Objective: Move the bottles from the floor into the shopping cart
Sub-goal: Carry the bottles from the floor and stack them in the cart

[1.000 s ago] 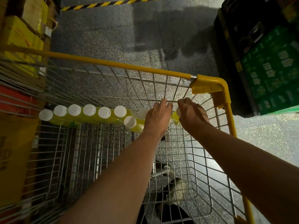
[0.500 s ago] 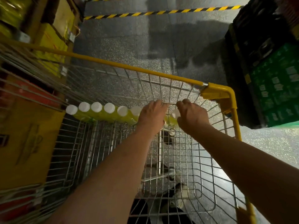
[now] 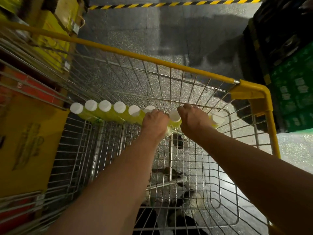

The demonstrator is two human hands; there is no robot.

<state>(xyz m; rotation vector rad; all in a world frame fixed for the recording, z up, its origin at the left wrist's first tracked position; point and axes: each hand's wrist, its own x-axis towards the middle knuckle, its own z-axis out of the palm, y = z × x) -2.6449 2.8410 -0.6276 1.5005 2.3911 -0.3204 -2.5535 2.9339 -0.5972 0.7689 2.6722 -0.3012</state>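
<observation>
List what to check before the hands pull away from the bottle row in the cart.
1. Row of bottles standing along the cart's far wall: ok.
2. Bottle between the hands standing steady: cannot tell, its base is hidden.
3. Left hand's grip: cannot tell, fingers hidden.
4. Right hand's grip: cannot tell, fingers hidden.
5. Room on the cart floor in front of the row: ok.
6. Bottles left on the floor: cannot tell, none in view.
</observation>
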